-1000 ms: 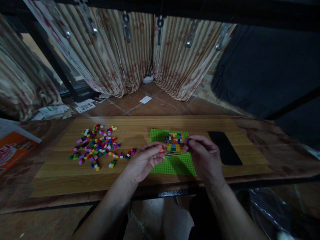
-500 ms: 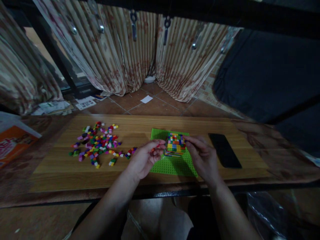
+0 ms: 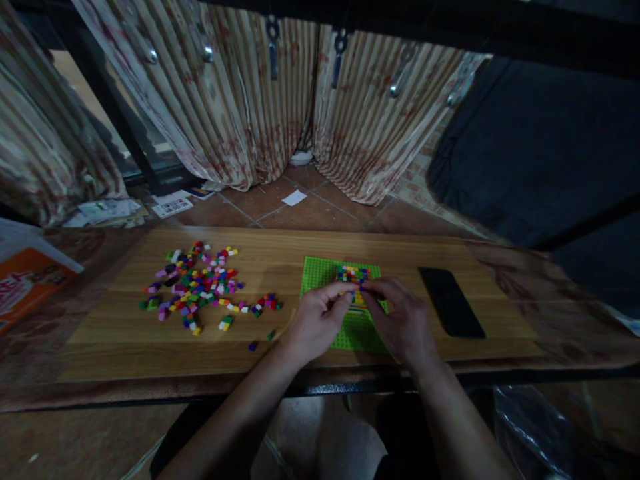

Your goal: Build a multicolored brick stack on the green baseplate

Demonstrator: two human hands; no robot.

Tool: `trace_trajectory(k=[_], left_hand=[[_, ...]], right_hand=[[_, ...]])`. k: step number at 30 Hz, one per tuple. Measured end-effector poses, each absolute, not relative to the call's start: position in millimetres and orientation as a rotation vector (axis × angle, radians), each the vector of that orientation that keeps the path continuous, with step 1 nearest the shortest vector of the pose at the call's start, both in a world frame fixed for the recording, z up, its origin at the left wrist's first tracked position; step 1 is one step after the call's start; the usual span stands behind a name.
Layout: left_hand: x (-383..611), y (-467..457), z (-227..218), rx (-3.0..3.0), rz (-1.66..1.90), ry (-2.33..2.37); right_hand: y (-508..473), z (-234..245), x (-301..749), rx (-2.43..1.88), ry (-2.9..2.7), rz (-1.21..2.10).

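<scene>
Evidently holding left hand (image 3: 320,321) and right hand (image 3: 406,321) almost fingertip to fingertip, cannot tell if grasping; could skew brick block (image 3: 354,272), just beneath both on green baseplate (image 3: 315,273), by pressing off-centre.

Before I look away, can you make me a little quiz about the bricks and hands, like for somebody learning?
1. What colour is the studded plate under the brick build?
2. True or false: the big scatter of loose bricks lies to the left of that plate.
3. Pick one: the fingers of both the left hand and the right hand are at
A) the dark flat slab
B) the brick build
C) the white paper on the floor

Key:
1. Green.
2. True.
3. B.
</scene>
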State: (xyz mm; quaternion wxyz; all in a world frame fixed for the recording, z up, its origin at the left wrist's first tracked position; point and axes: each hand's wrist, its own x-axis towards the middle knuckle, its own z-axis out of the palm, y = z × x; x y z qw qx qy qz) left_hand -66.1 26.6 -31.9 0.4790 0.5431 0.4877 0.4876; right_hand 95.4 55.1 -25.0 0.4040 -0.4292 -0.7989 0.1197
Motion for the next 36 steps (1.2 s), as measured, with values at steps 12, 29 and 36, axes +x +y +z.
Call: trace_trajectory(k=[12, 29, 36], left_hand=[[-58, 20, -27, 1.496, 1.137, 1.3], [-54, 18, -34, 1.441, 1.172, 1.324], [-54, 17, -31, 1.527, 1.152, 1.358]], right_hand=[[57, -30, 95, -1.11, -2.005, 0.28], [64, -34, 98, -1.342, -1.521, 0.731], [67, -37, 87, -1.361, -1.28, 1.024]])
